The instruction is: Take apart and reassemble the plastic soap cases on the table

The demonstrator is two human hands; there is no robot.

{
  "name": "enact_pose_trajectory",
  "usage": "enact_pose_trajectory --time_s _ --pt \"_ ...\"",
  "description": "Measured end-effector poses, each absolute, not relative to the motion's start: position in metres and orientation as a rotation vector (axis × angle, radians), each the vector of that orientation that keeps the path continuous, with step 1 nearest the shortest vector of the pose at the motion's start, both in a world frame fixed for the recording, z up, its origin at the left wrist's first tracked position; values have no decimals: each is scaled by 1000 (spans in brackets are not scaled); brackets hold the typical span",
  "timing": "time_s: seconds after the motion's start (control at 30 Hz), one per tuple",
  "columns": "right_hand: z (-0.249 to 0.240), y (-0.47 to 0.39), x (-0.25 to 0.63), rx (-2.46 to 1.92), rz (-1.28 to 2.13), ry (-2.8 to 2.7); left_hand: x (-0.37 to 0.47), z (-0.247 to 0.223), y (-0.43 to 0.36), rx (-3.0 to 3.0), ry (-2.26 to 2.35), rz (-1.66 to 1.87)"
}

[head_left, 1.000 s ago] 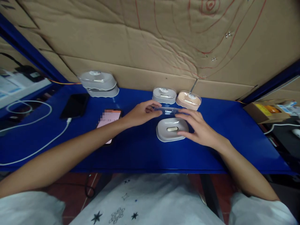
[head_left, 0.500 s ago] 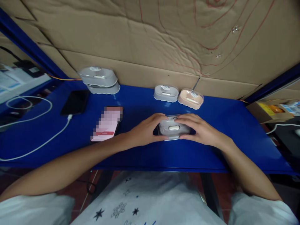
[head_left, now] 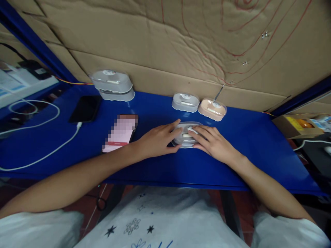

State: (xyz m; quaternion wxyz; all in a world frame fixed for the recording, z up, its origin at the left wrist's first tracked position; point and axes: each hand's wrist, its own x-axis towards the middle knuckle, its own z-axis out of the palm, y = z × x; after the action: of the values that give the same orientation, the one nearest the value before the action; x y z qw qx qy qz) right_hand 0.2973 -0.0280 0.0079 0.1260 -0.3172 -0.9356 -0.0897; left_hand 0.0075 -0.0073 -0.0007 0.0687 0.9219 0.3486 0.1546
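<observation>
Lidded gray case point(head_left: 185, 141) is sitting midway along the blue table point(head_left: 165, 170); a gray stack point(head_left: 113, 86) is standing at the table's back left; the left hand point(head_left: 159, 140), splayed wide, and the right hand point(head_left: 213, 142), loosely spread, are touching the case; a peach case point(head_left: 211, 112) is standing along the table's back.

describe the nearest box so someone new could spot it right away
Find the blue table in front of the cardboard wall. Between the left hand and the right hand is a grey oval box with a clear cover. Other boxes stand back by the wall; only this one has hands on it.
</observation>
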Motion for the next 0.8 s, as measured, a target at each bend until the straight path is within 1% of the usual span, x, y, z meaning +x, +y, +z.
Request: enact_pose_trajectory --time_s 0.2,0.27,0.37,0.43,0.6,0.8 --pt "2 -28 295 -920 -266 -2710 6 -2 -3 2773 1067 431" --pt "4 -24 297 -926 -171 -2683 7 -3 -2 2749 1073 428" --pt "5 -16 303 -943 71 -2631 7 -6 0 2666 1061 442" --pt "4 -12 306 -938 143 -2611 8 -8 0 2623 1048 459" --pt "0 -12 306 -923 -42 -2615 8 -8 -1 2652 1040 452" --pt "-2 -15 302 -885 -165 -2628 7 -6 -3 2624 1033 465"
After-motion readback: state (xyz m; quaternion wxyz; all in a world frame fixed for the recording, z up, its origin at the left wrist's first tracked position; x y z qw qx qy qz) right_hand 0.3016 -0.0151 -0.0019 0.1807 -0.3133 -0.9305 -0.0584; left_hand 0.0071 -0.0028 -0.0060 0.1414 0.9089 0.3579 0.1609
